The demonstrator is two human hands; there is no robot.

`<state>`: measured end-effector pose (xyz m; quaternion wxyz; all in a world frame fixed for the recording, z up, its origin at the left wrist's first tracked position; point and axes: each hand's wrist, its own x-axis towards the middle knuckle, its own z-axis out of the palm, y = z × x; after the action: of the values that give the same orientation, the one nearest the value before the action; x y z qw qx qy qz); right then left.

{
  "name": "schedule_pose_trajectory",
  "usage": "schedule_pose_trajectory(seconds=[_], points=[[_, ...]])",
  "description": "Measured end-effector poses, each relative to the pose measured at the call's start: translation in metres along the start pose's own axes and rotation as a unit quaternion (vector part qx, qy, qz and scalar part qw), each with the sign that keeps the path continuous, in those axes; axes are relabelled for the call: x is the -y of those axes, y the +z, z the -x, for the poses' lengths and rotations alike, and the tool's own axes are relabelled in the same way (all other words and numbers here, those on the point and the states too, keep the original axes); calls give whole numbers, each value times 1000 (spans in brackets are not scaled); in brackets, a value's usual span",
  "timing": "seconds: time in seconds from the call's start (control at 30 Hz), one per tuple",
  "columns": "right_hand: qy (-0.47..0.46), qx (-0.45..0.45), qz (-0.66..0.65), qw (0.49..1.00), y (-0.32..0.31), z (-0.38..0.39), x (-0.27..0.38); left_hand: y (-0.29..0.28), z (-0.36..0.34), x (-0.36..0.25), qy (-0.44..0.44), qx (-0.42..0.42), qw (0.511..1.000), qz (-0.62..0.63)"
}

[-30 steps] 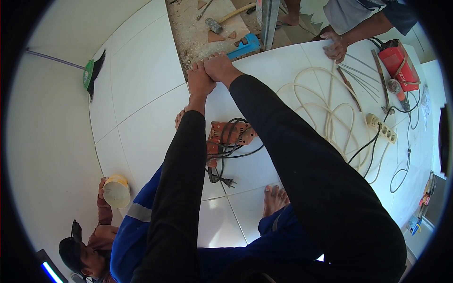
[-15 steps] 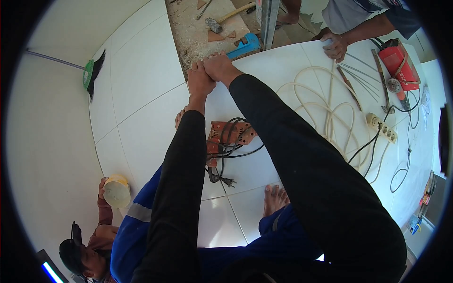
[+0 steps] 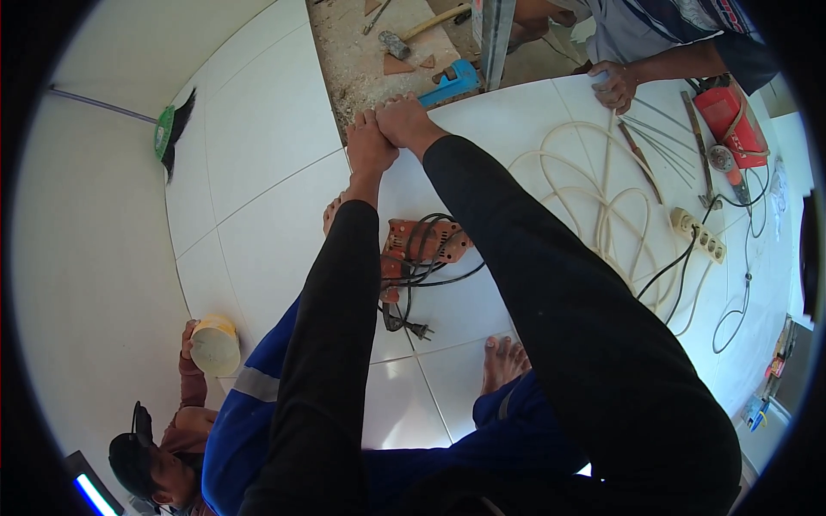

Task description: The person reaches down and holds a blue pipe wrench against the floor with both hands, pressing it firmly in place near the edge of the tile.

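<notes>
The person's left hand (image 3: 372, 150) and right hand (image 3: 408, 124) touch, grip unclear, at the edge of glossy white floor tiles (image 3: 267, 138); these look laid, while the grey-brown rubble-strewn patch (image 3: 344, 64) beyond lies uncovered.

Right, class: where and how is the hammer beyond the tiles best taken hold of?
The hammer is probably best gripped by the middle of its slim wooden handle, from above, perhaps with the nearer right hand: that stretch looks bare and lies sideways, slanting up and right in the picture from the grey head.
</notes>
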<state>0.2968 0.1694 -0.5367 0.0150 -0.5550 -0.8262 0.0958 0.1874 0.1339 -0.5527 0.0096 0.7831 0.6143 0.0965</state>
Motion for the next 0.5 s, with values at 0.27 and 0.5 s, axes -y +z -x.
schedule_pose_trajectory(seconds=[0.27, 0.5], points=[[-2, -5, 1, 1000, 1, 0, 2, 0, 1, 3, 0, 0, 1000, -1], [-6, 4, 14, 1000, 0, 1, 2, 0, 1, 2, -8, 7, 1000, 3]])
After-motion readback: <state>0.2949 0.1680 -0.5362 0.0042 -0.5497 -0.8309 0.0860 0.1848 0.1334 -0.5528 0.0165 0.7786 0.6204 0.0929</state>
